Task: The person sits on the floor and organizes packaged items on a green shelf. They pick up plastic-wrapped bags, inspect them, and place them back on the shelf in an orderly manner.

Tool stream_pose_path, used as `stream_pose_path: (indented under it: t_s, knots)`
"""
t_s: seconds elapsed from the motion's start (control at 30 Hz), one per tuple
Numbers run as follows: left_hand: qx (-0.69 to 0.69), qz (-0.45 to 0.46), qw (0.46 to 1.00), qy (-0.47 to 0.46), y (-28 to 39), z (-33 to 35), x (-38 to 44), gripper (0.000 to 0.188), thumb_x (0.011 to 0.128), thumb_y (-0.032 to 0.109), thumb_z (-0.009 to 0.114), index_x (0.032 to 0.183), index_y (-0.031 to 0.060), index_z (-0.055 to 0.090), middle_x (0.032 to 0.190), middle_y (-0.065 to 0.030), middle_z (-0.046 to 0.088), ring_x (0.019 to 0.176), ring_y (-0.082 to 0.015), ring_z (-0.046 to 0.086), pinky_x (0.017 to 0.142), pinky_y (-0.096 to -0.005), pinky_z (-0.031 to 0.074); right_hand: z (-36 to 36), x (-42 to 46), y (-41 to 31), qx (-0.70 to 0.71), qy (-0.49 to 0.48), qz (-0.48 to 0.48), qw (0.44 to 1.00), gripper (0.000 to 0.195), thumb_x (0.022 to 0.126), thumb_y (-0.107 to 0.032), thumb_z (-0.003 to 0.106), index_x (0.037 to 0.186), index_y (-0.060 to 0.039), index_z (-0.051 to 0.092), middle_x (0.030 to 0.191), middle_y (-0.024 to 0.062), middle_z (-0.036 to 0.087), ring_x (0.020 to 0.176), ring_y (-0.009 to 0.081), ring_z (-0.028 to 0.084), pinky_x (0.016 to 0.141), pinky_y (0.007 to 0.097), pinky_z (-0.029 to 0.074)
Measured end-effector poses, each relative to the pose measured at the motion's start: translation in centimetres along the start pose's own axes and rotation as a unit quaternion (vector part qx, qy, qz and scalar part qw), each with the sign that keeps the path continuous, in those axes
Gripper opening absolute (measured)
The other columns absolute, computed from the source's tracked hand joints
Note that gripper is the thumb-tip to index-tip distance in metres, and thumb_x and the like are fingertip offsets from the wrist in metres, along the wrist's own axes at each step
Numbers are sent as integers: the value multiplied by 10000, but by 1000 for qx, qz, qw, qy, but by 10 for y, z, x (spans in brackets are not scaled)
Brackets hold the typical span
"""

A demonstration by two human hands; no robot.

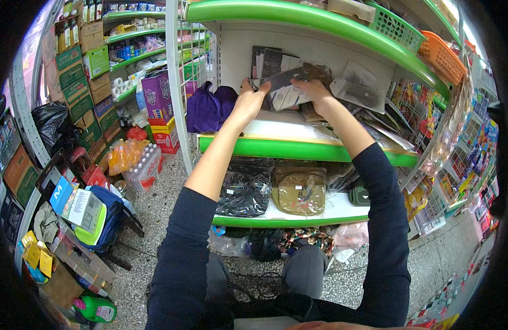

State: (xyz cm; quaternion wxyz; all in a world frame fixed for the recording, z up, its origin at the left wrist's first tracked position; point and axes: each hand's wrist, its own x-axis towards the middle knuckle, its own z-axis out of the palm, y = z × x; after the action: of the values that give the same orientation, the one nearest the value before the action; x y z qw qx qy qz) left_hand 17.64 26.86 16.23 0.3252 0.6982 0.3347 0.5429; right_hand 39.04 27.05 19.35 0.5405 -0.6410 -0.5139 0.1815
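Note:
Between both hands is a flat, plastic-wrapped dark packet with a white printed band, held above the middle shelf. My left hand grips its left end, the thumb lying along the top edge. My right hand grasps it from the right, fingers over its face. Behind it, more dark packets with white bands lean against the back panel. A brown plastic-wrapped packet shows beyond my right hand, partly hidden by it. Purple cloth bags sit left of my left hand.
Clear-wrapped packets lie piled on the shelf's right side. Below are a khaki bag and black bags in plastic. A green shelf edge overhangs my hands. At left, a white post and bottle packs stand.

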Motion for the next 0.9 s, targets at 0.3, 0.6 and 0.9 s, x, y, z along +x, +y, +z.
stream_pose_path:
  t_s: [0.3,0.6,0.9]
  knots:
    - [35,18,995,-89,7,-3,-6,780,727,329,719,1289,-62,345,1166,-215,551,1096,-289,536,945,-315,398,16,-35,-17,94,-73,-41,992,555,617,-185,815,1053,59,572,1030,146,638,937,228,603,821,338,461]
    - [-72,63,992,-79,0,-5,-4,1013,616,363,819,1346,-61,259,1256,-229,478,1164,-278,481,984,-310,373,18,-80,-27,222,-146,-34,963,345,667,11,709,996,16,605,990,115,656,838,204,629,751,312,485]
    - [-94,65,980,-161,10,-16,-12,893,608,335,848,1290,-51,419,1167,-173,575,1038,-207,556,908,-297,432,-15,-96,-30,217,-177,-69,957,362,747,-63,674,1087,5,568,1002,105,628,899,186,614,796,323,489]
